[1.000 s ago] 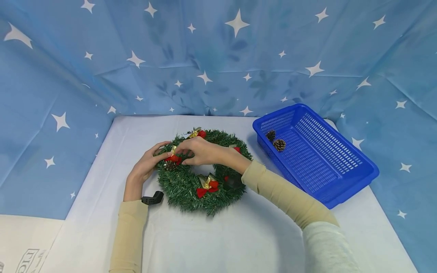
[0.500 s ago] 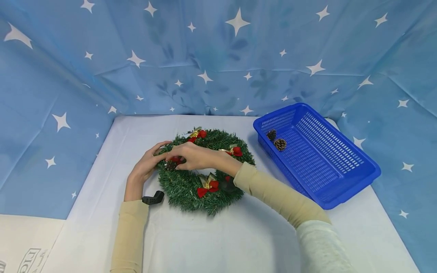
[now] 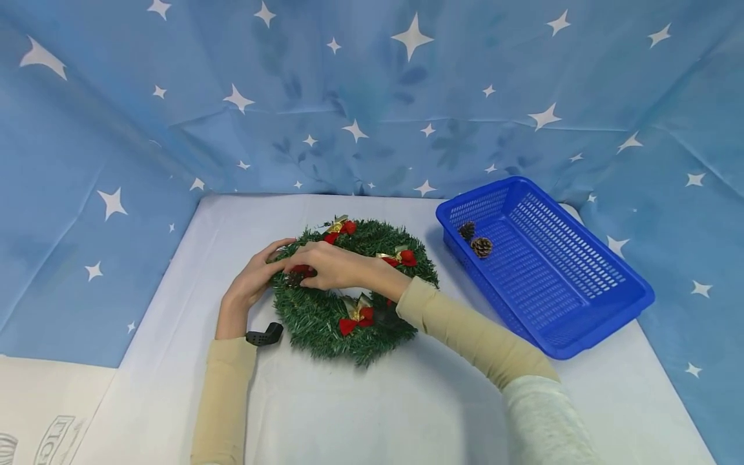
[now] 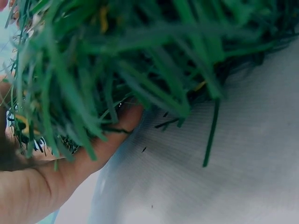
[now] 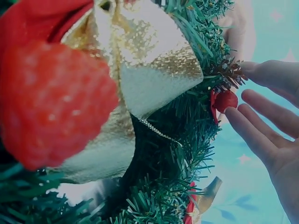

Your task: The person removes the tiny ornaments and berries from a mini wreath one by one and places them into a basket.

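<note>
A green wreath (image 3: pixel 325 323) with red and gold bows (image 3: pixel 356 316) lies on the white table. My left hand (image 3: pixel 251 279) grips its left side; in the left wrist view a finger (image 4: pixel 105 151) reaches under the green strands. My right hand (image 3: pixel 334 265) reaches across the wreath to the same side, thumb and fingertips around a small pine cone (image 5: pixel 229 72) beside a red berry (image 5: pixel 226 101). The thumb touches the cone, and a fingertip meets the berry. From the head camera, my right fingers partly cover this cone and bow.
To the right stands a blue plastic basket (image 3: pixel 581 342) with two pine cones (image 3: pixel 481 247) in its near-left corner. A blue star-patterned cloth (image 3: pixel 372 161) rises behind and on both sides of the table (image 3: pixel 360 413). A black device (image 3: pixel 265 334) sits at my left wrist.
My right hand has moved slightly left and down, from the gold bow onto the pine cone and berry. The left hand keeps its hold on the wreath. The head view has shifted slightly.
</note>
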Action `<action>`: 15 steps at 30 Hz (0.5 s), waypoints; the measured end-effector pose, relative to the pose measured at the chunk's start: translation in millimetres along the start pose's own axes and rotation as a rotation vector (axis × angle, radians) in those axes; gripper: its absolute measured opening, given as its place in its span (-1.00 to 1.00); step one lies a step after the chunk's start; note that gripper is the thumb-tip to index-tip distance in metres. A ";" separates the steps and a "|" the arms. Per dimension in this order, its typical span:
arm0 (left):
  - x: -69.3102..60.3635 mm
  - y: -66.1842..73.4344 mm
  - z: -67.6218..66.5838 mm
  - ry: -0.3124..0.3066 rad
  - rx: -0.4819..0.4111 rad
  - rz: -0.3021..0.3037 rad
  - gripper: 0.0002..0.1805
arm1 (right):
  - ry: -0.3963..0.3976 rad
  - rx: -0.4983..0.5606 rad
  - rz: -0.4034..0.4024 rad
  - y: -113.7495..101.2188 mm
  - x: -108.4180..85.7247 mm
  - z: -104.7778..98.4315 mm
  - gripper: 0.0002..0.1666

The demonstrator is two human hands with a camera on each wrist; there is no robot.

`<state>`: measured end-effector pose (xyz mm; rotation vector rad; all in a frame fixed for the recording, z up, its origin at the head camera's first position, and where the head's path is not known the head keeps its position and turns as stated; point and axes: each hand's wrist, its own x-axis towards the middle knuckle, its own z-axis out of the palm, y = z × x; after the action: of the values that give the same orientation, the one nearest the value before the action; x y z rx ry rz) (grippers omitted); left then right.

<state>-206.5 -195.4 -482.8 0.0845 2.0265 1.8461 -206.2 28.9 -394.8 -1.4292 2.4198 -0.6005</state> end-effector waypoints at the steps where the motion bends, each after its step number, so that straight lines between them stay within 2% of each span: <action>1: 1.2 0.7 0.4 0.002 -0.002 -0.002 -0.35 | 0.004 -0.004 0.001 0.2 -0.7 -0.8 -0.57; 9: 2.7 4.1 -0.5 -0.004 0.027 -0.009 -0.34 | 0.009 -0.011 -0.020 0.4 -1.1 0.5 -0.59; 15: 3.3 -0.5 -0.1 -0.007 0.001 0.005 -0.38 | -0.026 -0.015 -0.020 -4.5 2.9 4.1 -0.56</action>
<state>-209.5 -194.5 -484.2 0.0961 2.0240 1.8453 -202.4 23.6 -396.3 -1.4602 2.3976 -0.5659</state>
